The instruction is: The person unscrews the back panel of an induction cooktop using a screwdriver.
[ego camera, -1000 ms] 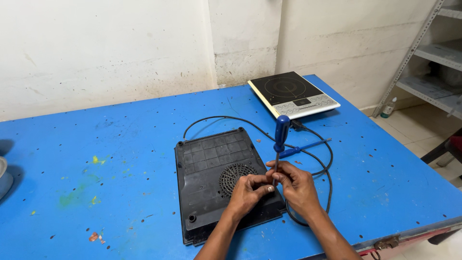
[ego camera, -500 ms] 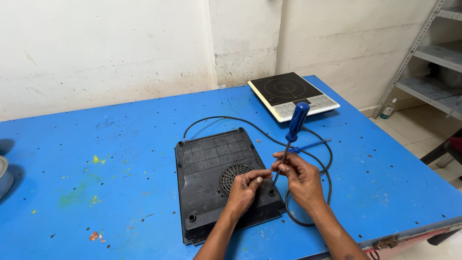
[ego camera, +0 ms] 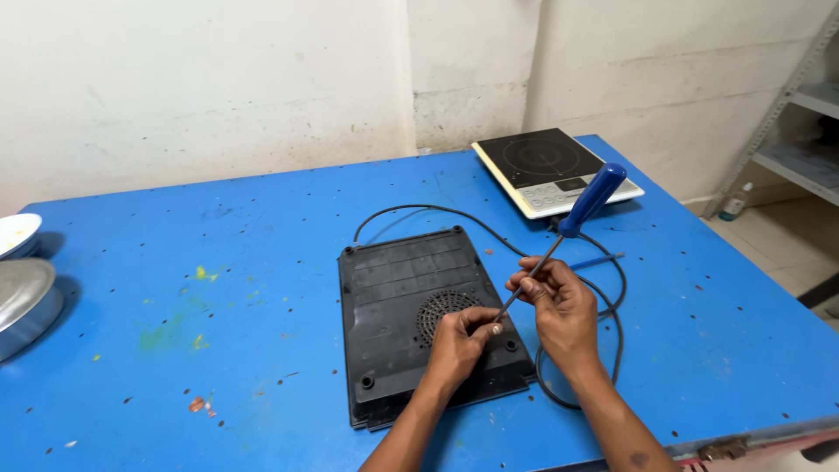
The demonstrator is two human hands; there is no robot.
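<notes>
both hands on the screwdriver over the upturned cooktop

the right hand point(ego camera: 564, 306) is gripping the metal shaft of the blue-handled screwdriver point(ego camera: 559, 240), fingers clenched around it, the handle tilting up and away to the right. the left hand point(ego camera: 461, 343) is pinching at the tip end, fingers closed on it just above the round fan grille. underneath, the black cooktop point(ego camera: 411, 306) is lying face down on the blue desk point(ego camera: 218, 332), near its front edge. its black cord point(ego camera: 489, 229) is looping round behind and to the right. a second cooktop point(ego camera: 546, 170), face up, is sitting at the far corner. metal bowls point(ego camera: 22, 280) are sitting at the left edge.
</notes>
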